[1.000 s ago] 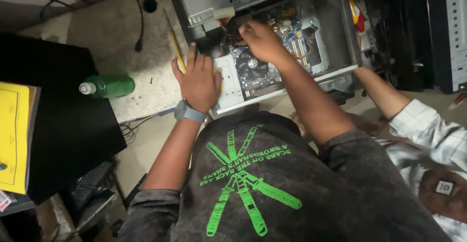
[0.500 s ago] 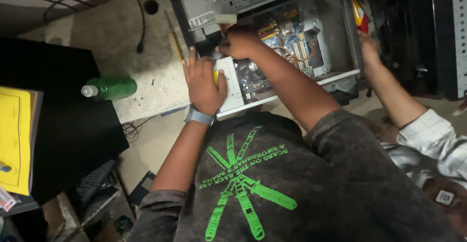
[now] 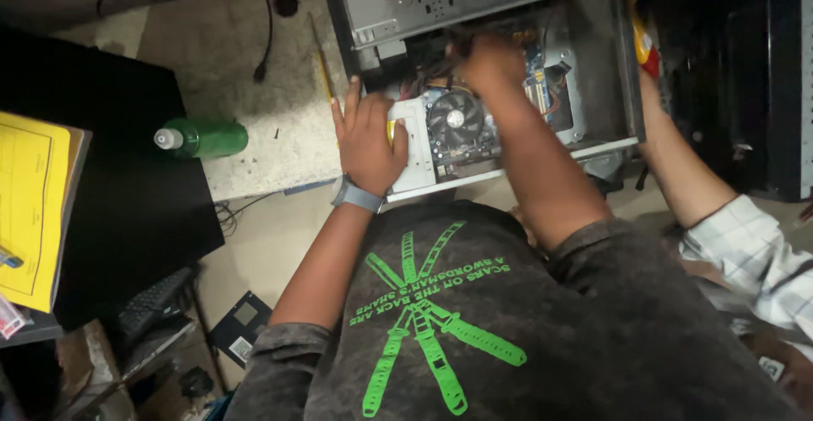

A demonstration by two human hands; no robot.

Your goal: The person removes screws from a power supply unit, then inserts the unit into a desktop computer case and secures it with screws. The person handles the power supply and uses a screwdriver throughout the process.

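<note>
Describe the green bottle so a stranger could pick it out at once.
Start at the open computer case on the pale stone worktop, where both hands work. Look past the left hand toward the worktop's edge beside the black surface. There lies the green bottle on its side, white-capped, the only green object on the worktop.

The left hand [image 3: 370, 140] lies flat, palm down, fingers spread and pointing away, a band on its wrist. The right hand [image 3: 489, 63] reaches farther forward, fingers curled, arm extended.
</note>
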